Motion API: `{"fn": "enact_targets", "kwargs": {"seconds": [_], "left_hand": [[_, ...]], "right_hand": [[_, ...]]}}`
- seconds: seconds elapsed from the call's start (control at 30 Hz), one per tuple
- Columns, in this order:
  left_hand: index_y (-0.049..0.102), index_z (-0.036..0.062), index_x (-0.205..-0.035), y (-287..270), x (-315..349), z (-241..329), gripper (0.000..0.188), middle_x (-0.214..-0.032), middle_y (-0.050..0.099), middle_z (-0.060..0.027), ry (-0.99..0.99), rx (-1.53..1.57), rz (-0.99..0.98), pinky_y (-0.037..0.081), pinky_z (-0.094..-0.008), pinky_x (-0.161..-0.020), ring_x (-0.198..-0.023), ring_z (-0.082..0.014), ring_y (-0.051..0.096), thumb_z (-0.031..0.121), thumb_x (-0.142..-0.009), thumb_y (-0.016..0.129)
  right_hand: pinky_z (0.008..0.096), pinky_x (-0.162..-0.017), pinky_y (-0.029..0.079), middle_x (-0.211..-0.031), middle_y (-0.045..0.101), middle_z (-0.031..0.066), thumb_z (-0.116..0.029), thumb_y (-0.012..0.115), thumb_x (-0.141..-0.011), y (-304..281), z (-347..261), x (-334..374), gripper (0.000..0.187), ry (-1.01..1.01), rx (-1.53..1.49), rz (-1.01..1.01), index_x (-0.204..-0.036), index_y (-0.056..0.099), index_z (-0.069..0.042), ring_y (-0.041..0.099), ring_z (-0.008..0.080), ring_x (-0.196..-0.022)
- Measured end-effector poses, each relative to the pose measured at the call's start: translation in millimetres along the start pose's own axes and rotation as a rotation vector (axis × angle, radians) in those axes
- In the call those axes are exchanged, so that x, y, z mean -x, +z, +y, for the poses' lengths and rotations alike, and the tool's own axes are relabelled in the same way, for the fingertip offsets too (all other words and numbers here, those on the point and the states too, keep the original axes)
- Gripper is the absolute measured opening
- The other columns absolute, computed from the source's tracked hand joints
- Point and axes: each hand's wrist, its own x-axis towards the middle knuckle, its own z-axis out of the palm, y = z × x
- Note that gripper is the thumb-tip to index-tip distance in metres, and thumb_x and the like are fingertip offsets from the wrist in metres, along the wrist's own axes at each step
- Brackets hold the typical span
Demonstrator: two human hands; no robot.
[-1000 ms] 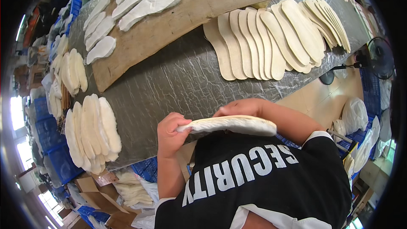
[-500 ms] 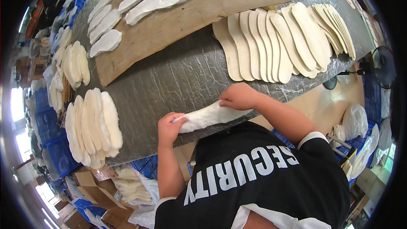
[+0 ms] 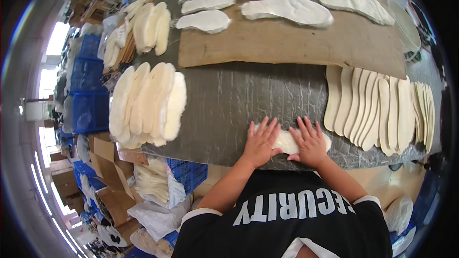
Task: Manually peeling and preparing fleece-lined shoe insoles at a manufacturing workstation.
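A white fluffy insole (image 3: 288, 142) lies flat near the front edge of the dark, film-covered table (image 3: 229, 100). My left hand (image 3: 261, 142) presses on its left end, fingers spread. On its right part rests my right hand (image 3: 310, 143), palm down with the fingers apart. Both hands hide much of the insole; its middle and right tip show. To the right, a fanned row of beige insoles (image 3: 363, 110) overlaps on the table. At the left, a pile of cream fleecy insoles (image 3: 148, 105) sits by the table's edge.
Behind my hands a brown board (image 3: 287, 43) carries several white insoles (image 3: 287, 12). A second cream pile (image 3: 152, 28) lies at the far left. Blue crates (image 3: 91, 110), an open cardboard box (image 3: 112, 167) and white sacks (image 3: 160, 210) stand beyond the table's left and front edges.
The insole, earlier gripped at both ends and held at the table edge, now lies flat. Both hands have opened onto it. The whole view has turned and shifted.
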Motion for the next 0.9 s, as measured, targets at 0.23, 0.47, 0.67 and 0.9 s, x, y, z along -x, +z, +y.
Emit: {"fn": "enact_targets", "kwargs": {"seconds": [0.23,0.47,0.67,0.9], "left_hand": [[0.049,0.0076,-0.132,-12.9,3.2,-3.2,0.077,-0.141,0.044,-0.0083,0.052,0.033,0.07,0.024,-0.0566,-0.108,-0.134,-0.0308,0.035,0.041,-0.069,0.077],[0.061,0.0084,-0.095,-37.1,49.5,-24.4,0.044,-0.097,0.059,-0.0115,-0.209,0.22,-0.102,0.046,-0.0446,-0.08,-0.093,-0.0333,0.058,0.03,-0.063,0.081],[0.063,0.0044,-0.093,-168.7,115.1,-117.3,0.032,-0.093,0.06,-0.017,-0.556,-0.011,0.446,0.047,-0.0433,-0.077,-0.09,-0.0372,0.057,0.023,-0.071,0.077],[0.062,-0.0023,-0.115,-335.8,176.2,-257.1,0.037,-0.106,0.067,-0.0112,-0.757,0.255,0.994,0.05,-0.0297,-0.08,-0.091,-0.0163,0.063,0.006,-0.08,0.071]], "right_hand": [[0.0545,-0.113,0.019,-0.148,0.035,0.0199,-0.065,0.059,-0.074,9.2,17.5,4.1,0.087,-0.083,-0.283,0.087,-0.138,0.044,-0.007,0.029,0.038,-0.139],[0.0514,-0.105,0.033,-0.133,0.05,0.0183,-0.029,0.063,-0.082,-0.7,9.9,19.3,0.046,-0.03,-0.398,0.48,-0.121,0.052,-0.005,0.043,0.0408,-0.126],[0.049,-0.101,0.037,-0.127,0.053,0.0159,-0.016,0.066,-0.078,-0.9,0.4,17.3,0.036,0.017,-0.476,0.416,-0.111,0.058,-0.006,0.047,0.0393,-0.119],[0.0489,-0.098,0.039,-0.121,0.055,0.0162,-0.01,0.067,-0.074,4.5,-2.2,8.9,0.034,0.018,-0.454,0.34,-0.107,0.059,-0.006,0.049,0.0397,-0.114]]}}
